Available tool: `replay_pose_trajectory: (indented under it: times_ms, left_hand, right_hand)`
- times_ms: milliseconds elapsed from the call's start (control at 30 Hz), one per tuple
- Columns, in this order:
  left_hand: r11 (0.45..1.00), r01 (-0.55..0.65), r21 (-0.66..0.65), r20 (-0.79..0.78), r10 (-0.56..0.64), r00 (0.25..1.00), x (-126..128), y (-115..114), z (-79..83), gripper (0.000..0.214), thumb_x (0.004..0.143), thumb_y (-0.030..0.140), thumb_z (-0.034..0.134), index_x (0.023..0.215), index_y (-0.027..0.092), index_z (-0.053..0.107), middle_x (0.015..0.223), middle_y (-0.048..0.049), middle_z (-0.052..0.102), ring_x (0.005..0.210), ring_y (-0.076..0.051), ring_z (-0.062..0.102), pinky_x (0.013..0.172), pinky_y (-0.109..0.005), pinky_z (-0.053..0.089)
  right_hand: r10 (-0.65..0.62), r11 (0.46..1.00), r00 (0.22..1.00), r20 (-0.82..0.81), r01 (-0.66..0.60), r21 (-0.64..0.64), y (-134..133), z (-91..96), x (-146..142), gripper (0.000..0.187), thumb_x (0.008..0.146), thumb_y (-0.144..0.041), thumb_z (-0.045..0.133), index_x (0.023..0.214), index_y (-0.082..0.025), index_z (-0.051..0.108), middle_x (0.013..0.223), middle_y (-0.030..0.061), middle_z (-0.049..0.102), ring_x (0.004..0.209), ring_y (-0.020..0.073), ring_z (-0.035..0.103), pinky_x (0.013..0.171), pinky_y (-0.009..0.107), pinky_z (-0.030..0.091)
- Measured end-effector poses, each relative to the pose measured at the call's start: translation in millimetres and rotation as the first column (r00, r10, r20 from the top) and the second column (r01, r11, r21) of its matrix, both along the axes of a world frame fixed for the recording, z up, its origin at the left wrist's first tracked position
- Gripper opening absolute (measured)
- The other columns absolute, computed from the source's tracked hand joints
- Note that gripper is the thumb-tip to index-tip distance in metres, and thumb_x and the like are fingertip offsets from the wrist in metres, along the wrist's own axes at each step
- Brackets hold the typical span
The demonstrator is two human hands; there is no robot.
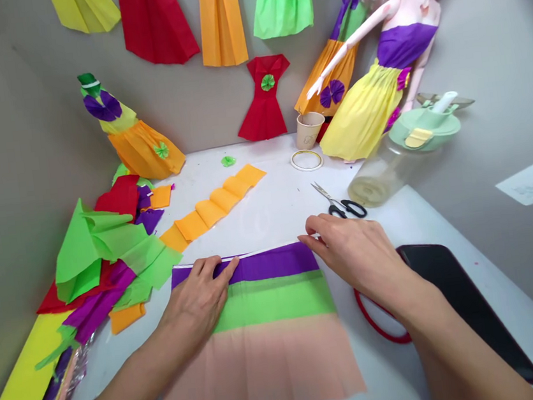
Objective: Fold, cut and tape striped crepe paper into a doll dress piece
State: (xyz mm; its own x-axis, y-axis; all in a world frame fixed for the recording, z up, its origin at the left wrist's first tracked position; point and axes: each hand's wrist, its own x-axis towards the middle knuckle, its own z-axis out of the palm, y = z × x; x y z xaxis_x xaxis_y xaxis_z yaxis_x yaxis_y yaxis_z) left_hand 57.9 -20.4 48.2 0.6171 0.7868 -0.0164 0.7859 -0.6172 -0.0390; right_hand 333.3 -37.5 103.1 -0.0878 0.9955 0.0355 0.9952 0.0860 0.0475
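Flat in front of me lies a crepe paper piece with purple, green and peach bands (278, 298). A narrow white tape strip (267, 249) runs along its purple top edge. My left hand (200, 294) rests on the left part of the purple band, fingers stretched out and fingertips pressing the strip. At the right end, my right hand (349, 248) pinches the strip between thumb and fingers, with that end slightly lifted. Black-handled scissors (339, 204) lie just beyond the right hand. A red loop handle (381, 325) shows partly beneath my right wrist.
Crumpled coloured paper (108, 244) heaps up at left. An orange paper strip (214, 209), tape roll (307, 160), paper cup (309, 131) and bottle (388, 167) stand or lie farther back. A black phone (466, 305) lies right. A doll (403, 43) and paper dresses line the wall.
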Motion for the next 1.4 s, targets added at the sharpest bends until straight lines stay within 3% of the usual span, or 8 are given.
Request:
replay_pose_trajectory:
  times_ms: [167, 300, 433, 600, 767, 1000, 1233, 1400]
  left_hand:
    - [0.999, 0.012, -0.045, -0.138, -0.018, 0.99, 4, 6, 4.2, 0.051, 0.093, 0.015, 0.039, 0.143, 0.025, 0.045, 0.115, -0.0135, 0.061, 0.102, -0.027, 0.057, 0.058, -0.029, 0.053]
    - [0.996, 0.079, -0.041, -0.088, -0.082, 0.993, 4, 10, -3.8, 0.05, 0.091, 0.009, 0.037, 0.138, 0.02, 0.048, 0.119, -0.0145, 0.06, 0.107, -0.027, 0.055, 0.073, -0.034, 0.056]
    - [0.99, 0.131, -0.057, -0.029, -0.133, 0.991, 5, 9, -14.1, 0.059, 0.082, 0.003, 0.038, 0.139, 0.018, 0.041, 0.128, -0.0137, 0.055, 0.118, -0.025, 0.052, 0.085, -0.033, 0.055]
    - [0.99, 0.123, -0.069, -0.067, -0.128, 0.99, 7, 7, -17.9, 0.074, 0.074, 0.002, 0.04, 0.145, 0.02, 0.031, 0.127, -0.0137, 0.055, 0.115, -0.026, 0.054, 0.072, -0.031, 0.056]
    - [0.989, 0.12, -0.09, -0.164, -0.134, 0.977, 16, 9, -10.9, 0.074, 0.072, -0.001, 0.042, 0.144, 0.016, 0.035, 0.125, -0.0164, 0.057, 0.109, -0.028, 0.056, 0.071, -0.033, 0.057]
    - [0.984, 0.097, -0.148, -0.235, -0.131, 0.963, 32, 10, 5.7, 0.087, 0.063, -0.006, 0.045, 0.145, 0.022, 0.037, 0.119, -0.0145, 0.059, 0.103, -0.029, 0.056, 0.058, -0.03, 0.052]
    - [0.982, 0.05, -0.18, -0.37, -0.115, 0.922, 47, 11, 14.4, 0.092, 0.067, -0.009, 0.048, 0.151, 0.027, 0.03, 0.113, -0.0122, 0.059, 0.1, -0.027, 0.055, 0.053, -0.026, 0.049]
    - [0.988, 0.056, -0.146, -0.41, -0.112, 0.905, 54, 7, 19.6, 0.094, 0.07, -0.01, 0.049, 0.152, 0.029, 0.026, 0.113, -0.0104, 0.058, 0.101, -0.025, 0.055, 0.059, -0.026, 0.052]
  right_hand:
    - [-0.013, 1.0, 1.0, 0.006, 0.013, 0.017, 1, 0.5, -2, 0.014, 0.094, -0.031, 0.056, 0.085, -0.02, 0.059, 0.082, -0.0003, 0.068, 0.062, 0.016, 0.063, 0.051, 0.03, 0.014]
    - [-0.014, 1.0, 1.0, -0.003, 0.014, 0.02, 0, 3.8, -3, 0.014, 0.094, -0.03, 0.056, 0.085, -0.021, 0.059, 0.08, 0.0001, 0.068, 0.062, 0.0156, 0.062, 0.051, 0.029, 0.014]
    - [-0.012, 0.999, 1.0, -0.005, 0.012, 0.033, 0, 2.8, -3, 0.013, 0.094, -0.027, 0.056, 0.084, -0.02, 0.059, 0.08, 0.0006, 0.067, 0.063, 0.0159, 0.062, 0.051, 0.029, 0.014]
    - [0.002, 1.0, 1.0, -0.007, -0.001, 0.031, 1, 0.2, -2, 0.013, 0.092, -0.026, 0.058, 0.082, -0.02, 0.06, 0.079, 0.0011, 0.067, 0.064, 0.0152, 0.062, 0.051, 0.031, 0.015]
    - [0.012, 0.999, 1.0, -0.005, -0.011, 0.051, 0, -0.8, -1, 0.013, 0.092, -0.026, 0.059, 0.081, -0.02, 0.06, 0.076, 0.0007, 0.067, 0.062, 0.0158, 0.062, 0.051, 0.031, 0.015]
    - [0.019, 0.999, 1.0, 0.005, -0.019, 0.051, -1, -0.3, -2, 0.013, 0.093, -0.026, 0.058, 0.082, -0.02, 0.06, 0.077, 0.0012, 0.068, 0.062, 0.0162, 0.062, 0.051, 0.031, 0.015]
    - [0.027, 0.994, 0.999, 0.034, -0.03, 0.104, -2, -0.9, -5, 0.014, 0.09, -0.021, 0.059, 0.076, -0.019, 0.058, 0.071, 0.0012, 0.065, 0.061, 0.016, 0.061, 0.05, 0.03, 0.014]
    - [0.031, 0.991, 0.997, 0.07, -0.039, 0.127, 0, -3.3, -4, 0.011, 0.085, -0.013, 0.063, 0.075, -0.018, 0.058, 0.07, 0.0009, 0.064, 0.061, 0.0163, 0.06, 0.051, 0.03, 0.014]
